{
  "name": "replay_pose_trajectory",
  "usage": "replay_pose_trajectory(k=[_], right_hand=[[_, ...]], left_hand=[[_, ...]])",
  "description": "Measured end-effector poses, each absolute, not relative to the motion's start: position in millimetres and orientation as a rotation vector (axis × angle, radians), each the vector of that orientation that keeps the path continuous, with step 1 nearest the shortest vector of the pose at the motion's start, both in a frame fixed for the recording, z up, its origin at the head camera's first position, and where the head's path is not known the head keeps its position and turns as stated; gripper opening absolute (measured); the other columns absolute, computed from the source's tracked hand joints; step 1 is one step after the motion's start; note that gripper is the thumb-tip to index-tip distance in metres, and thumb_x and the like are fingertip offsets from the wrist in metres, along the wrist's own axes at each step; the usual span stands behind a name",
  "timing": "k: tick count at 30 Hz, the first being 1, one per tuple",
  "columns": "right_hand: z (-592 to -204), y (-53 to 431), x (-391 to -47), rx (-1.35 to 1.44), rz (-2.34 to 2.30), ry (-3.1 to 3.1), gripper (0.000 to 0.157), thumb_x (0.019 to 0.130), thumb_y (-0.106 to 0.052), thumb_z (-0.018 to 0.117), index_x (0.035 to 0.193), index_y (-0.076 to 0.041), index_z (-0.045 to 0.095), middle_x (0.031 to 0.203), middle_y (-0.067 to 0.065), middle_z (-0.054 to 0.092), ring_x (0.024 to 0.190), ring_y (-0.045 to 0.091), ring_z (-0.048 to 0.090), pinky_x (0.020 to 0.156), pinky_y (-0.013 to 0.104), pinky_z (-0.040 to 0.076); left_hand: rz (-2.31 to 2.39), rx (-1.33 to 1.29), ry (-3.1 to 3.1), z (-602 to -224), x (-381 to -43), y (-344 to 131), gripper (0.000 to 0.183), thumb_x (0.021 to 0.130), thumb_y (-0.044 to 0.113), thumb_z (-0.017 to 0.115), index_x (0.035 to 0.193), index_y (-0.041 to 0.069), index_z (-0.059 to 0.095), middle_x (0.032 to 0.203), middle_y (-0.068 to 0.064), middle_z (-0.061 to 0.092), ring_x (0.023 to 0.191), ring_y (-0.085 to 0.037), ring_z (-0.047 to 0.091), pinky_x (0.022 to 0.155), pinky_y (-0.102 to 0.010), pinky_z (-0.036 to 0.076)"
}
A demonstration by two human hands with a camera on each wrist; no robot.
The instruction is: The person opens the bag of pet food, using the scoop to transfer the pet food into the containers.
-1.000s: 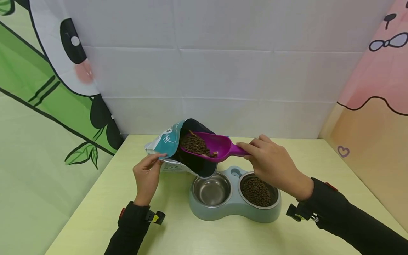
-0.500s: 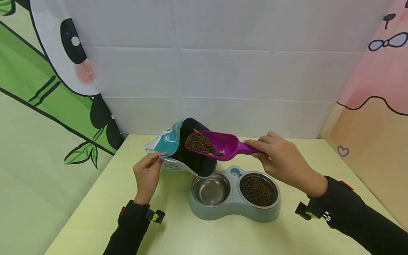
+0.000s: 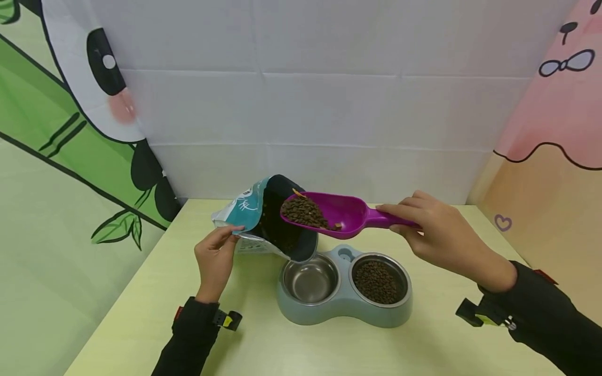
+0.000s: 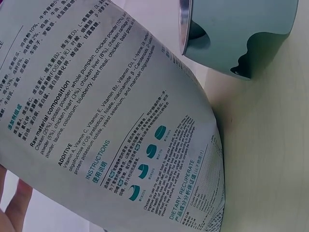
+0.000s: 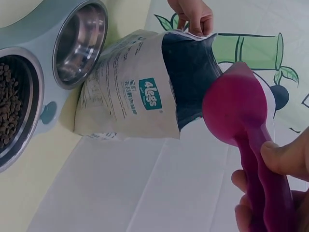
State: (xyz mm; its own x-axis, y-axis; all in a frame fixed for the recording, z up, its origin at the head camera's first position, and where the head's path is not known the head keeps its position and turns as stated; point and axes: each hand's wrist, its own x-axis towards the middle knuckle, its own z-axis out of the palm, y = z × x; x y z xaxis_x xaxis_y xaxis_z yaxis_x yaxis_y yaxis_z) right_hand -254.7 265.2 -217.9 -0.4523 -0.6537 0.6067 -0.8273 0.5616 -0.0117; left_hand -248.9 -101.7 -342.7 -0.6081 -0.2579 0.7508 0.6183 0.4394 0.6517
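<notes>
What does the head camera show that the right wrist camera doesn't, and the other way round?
Only the head view shows the brown kibble heaped in the scoop, the black sleeves and the bow drawing.

Only the right wrist view shows the 4legs logo on the side of the bag.

Both show that bag, the left hand holding its edge, the right hand gripping the scoop, and the bowl stand with one bare steel bowl and kibble in the other.

Pale tbl, creased wht backdrop, grn cartoon wall L, pink/orange wall R.
</notes>
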Motion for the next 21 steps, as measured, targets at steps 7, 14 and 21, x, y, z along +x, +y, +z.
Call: replay_pose_trajectory(k=[7,14,21], right_hand=[[-211,283,-249,1.176,0.39,-2.242,0.046,0.07,-0.004,0.07,0.112,-0.02,0.06,0.086,-0.011,0.058,0.075,0.004,0.043,0.051,0.023,0.04],[-208,302,-243,1.205,0.385,-2.194,0.051,0.065,-0.003,0.073,0.112,-0.018,0.061,0.086,-0.013,0.058,0.073,0.002,0.042,0.057,0.014,0.032],[-212,320,-242,1.197,0.352,-2.166,0.053,0.059,-0.004,0.074,0.109,-0.016,0.062,0.086,-0.011,0.06,0.072,0.003,0.043,0.056,0.015,0.033]], left_hand=[[-1.288,-0.322,-1.825,-346,-250,-101,0.012,0.082,-0.006,0.057,0.091,-0.003,0.065,0.086,-0.017,0.065,0.082,-0.009,0.061,0.075,-0.018,0.048],[-1.283,-0.299,-1.823,-346,-250,-100,0.012,0.081,-0.006,0.058,0.091,-0.002,0.065,0.088,-0.016,0.065,0.083,-0.01,0.061,0.075,-0.018,0.048],[-1.283,-0.296,-1.829,-346,-251,-99,0.012,0.082,-0.006,0.058,0.091,-0.002,0.065,0.088,-0.016,0.065,0.084,-0.009,0.06,0.076,-0.018,0.048]])
